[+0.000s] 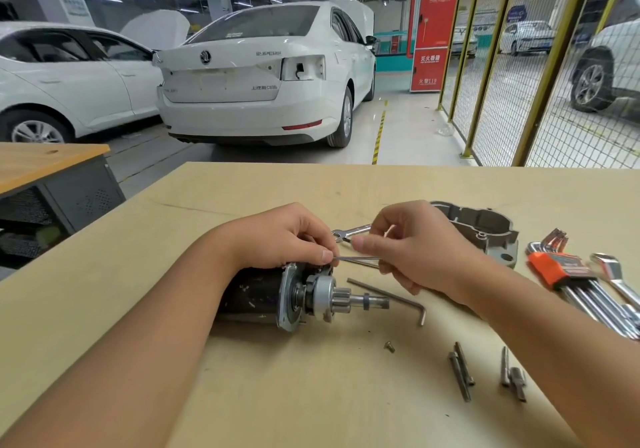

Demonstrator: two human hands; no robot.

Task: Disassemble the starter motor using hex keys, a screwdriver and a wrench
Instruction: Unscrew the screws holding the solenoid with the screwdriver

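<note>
Table [277, 395] carries motor [277, 295], lying on side at centre, pinion shaft pointing right. Left hand [287, 236] curled over motor's top, fingers gripping front end. Right hand [412, 246] just right of it, pinching thin rod [360, 259] that runs level to motor's top edge, tip under left fingers. Housing [485, 229] behind right hand. Hex set [568, 274] at far right. Wrench [349, 232] between hands, partly hidden. Loose hex key [391, 297] just right of shaft. Bolts [462, 371] and screw [390, 346] nearer front edge.
</note>
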